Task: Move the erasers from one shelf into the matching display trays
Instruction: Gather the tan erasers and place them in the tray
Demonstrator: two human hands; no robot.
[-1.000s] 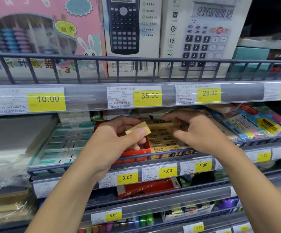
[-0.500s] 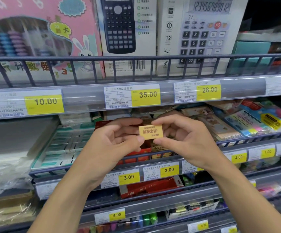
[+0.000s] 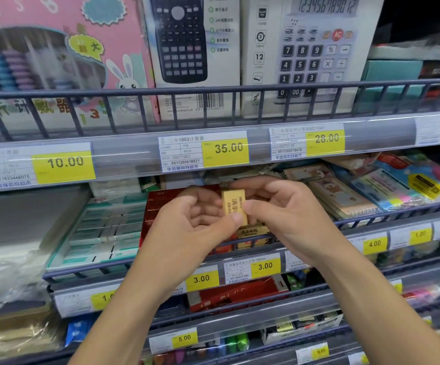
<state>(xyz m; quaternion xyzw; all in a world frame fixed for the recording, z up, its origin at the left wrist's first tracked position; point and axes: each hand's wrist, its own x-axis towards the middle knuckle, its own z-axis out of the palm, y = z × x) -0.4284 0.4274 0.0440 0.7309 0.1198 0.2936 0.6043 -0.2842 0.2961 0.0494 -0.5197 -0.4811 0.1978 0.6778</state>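
Overhead, top shelf behind a wire rail (image 3: pixel 213 92): pink abacus box (image 3: pixel 55 61) at left, two calculator boxes beside it, one showing a black scientific calculator (image 3: pixel 187 48), one a grey desk calculator (image 3: pixel 313 48). Three price tags readable on that shelf's front edge: 10.00, 35.00 (image 3: pixel 225 148), 28.00.

Middle shelf: green-and-white tray of erasers (image 3: pixel 103 227) toward the left end, count unclear through blur. Red display tray (image 3: pixel 158 206) at centre, mostly hidden by the hands; yellow erasers (image 3: pixel 253 233) show in it below the fingers, number cannot be told. Notebooks and bright packets (image 3: pixel 398 188) toward the right end.

One yellow eraser (image 3: pixel 234 209) held up in front of the red tray, long side upright, red characters printed down its face. Left hand (image 3: pixel 195 227) grip: thumb and curled fingers pinch its lower left edge. Right hand (image 3: pixel 284 214) grip: thumb and forefinger pinch its right side.
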